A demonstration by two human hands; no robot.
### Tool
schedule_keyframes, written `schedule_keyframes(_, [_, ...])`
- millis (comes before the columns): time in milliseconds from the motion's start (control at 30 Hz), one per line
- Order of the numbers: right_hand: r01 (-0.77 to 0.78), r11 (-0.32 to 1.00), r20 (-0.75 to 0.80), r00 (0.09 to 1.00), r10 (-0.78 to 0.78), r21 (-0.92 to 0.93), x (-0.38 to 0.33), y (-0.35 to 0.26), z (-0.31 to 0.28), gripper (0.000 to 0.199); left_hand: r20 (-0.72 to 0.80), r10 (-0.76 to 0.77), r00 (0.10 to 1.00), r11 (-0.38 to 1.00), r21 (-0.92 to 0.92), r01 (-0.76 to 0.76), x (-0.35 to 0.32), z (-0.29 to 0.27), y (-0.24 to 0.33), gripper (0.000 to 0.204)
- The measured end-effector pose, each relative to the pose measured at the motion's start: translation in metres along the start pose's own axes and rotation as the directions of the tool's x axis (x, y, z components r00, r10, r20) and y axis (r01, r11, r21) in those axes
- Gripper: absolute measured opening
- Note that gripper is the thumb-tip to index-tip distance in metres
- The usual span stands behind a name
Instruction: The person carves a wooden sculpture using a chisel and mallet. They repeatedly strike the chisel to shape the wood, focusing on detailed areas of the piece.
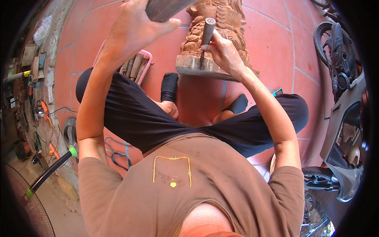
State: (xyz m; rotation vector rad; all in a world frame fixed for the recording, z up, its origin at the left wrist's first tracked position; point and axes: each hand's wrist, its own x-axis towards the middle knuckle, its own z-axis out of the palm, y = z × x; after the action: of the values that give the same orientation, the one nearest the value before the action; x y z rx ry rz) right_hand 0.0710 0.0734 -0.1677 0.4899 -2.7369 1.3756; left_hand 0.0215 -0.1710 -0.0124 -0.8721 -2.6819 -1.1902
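My right hand point(227, 53) grips a chisel point(208, 31) with a dark round handle, held nearly upright. Its thin blade points down to the near end of a carved brown wood piece point(233, 29), where the surface is flat and pale. Raised at the upper left, my left hand point(132, 29) is closed about a dark wooden mallet point(166, 8), its thumb sticking out along the underside. The top edge of the picture cuts off part of the mallet and the fingers. A gap separates the mallet from the chisel's butt end.
Beside my left knee, a pink-rimmed basket point(148, 59) holds several wooden-handled tools point(136, 65). A black fabric sleeve point(169, 85) covers one ankle on the red tiled floor point(272, 59). Cables and a fan point(23, 201) are at left, a motorbike point(339, 150) at right.
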Motion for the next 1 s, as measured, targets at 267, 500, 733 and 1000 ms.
schedule_keyframes(267, [0.093,0.996,-0.058,0.994,-0.092,0.004,0.001,-0.005,0.002,0.028,0.256,-0.089,0.963,0.906,0.422,-0.029,0.0,0.016,-0.03,0.064])
schedule_keyframes(500, [0.054,0.999,-0.02,0.998,-0.054,0.003,0.0,-0.007,0.001,0.03,-0.078,-0.022,0.997,1.0,-0.011,0.021,0.003,-0.007,0.012,0.061])
schedule_keyframes(733, [0.033,0.996,-0.067,0.997,-0.027,0.087,0.001,0.012,0.005,0.029,0.24,-0.119,0.963,0.855,0.518,-0.023,-0.002,0.015,-0.037,0.066])
schedule_keyframes(1000, [-0.282,0.908,-0.032,0.951,0.307,0.31,-0.013,0.023,-0.038,0.018,0.163,-0.126,0.979,0.91,0.411,0.048,-0.008,0.001,-0.033,0.063])
